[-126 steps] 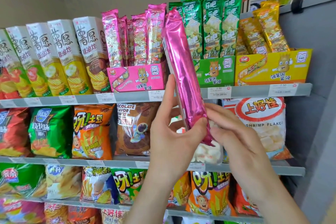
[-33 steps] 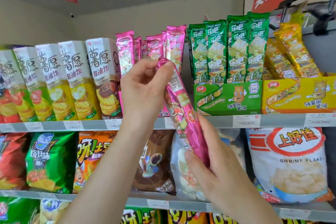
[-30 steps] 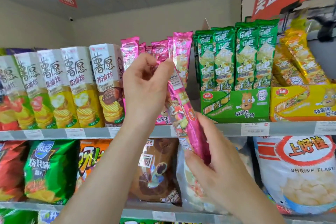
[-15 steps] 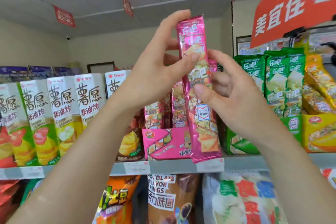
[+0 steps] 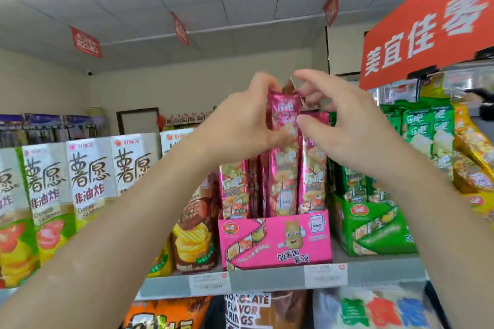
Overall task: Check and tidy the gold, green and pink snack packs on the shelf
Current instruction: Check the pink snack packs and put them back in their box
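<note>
Pink pack (image 5: 284, 168) upright, lower end inside pink display box (image 5: 275, 240) on shelf (image 5: 267, 279). Left hand (image 5: 240, 125) grips its upper part; right hand (image 5: 347, 131) pinches top edge, thumb on front. Green packs (image 5: 419, 125) just right

Both bare forearms reach up and converge. The left hand (image 5: 240, 125) and right hand (image 5: 347, 133) face each other, fingers curled, each pinching the pink pack (image 5: 284, 173) near its top.

Shop: snack shelves (image 5: 267, 279) w/ price tags (image 5: 325, 275), red sign (image 5: 427, 29).
</note>
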The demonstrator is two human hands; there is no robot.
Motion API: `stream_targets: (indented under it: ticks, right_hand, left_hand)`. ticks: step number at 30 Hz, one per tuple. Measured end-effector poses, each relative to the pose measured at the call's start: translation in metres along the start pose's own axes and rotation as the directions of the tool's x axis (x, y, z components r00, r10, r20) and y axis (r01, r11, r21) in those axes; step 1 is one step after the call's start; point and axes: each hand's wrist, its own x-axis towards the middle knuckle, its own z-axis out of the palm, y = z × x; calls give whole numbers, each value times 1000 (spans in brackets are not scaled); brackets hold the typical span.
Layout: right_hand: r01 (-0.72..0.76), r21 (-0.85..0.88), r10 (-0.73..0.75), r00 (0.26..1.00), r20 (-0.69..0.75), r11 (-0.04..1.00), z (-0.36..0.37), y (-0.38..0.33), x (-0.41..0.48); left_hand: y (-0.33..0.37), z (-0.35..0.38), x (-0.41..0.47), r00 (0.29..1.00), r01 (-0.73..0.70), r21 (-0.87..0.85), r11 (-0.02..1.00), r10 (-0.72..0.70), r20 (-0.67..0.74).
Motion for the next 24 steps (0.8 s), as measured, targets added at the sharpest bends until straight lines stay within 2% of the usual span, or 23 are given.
stream_targets:
  ticks: [3,5,7,10,15,18,21,24]
  right_hand:
    - [26,-135,-16,997,69,991,6,1,0]
    - [59,-250,-27,991,130,967,10,1,2]
    - [94,-322,-35,982,185,942,13,-1,3]
    - [158,-400,-64,969,240,903,16,1,3]
    - [139,-353,-22,949,314,925,12,1,9]
    - [129,-350,9,930,367,928,6,1,14]
    - [139,-386,57,889,455,912,2,-3,19]
    - [155,-392,64,869,492,907,5,-6,23]
  left_hand:
    - [-8,10,0,996,-48,333,942,19,90]
    - [-12,9,3,990,-110,451,886,58,129]
    - [-15,2,5,982,-137,364,921,78,174]
    - [-17,-7,11,982,-98,234,967,56,181]
    - [-24,4,25,947,-8,408,913,-124,296]
    - [-31,9,28,961,-29,416,909,-90,262]
    - [-36,8,29,985,-38,315,948,-19,174]
    - [-38,6,30,984,-60,286,956,10,175]
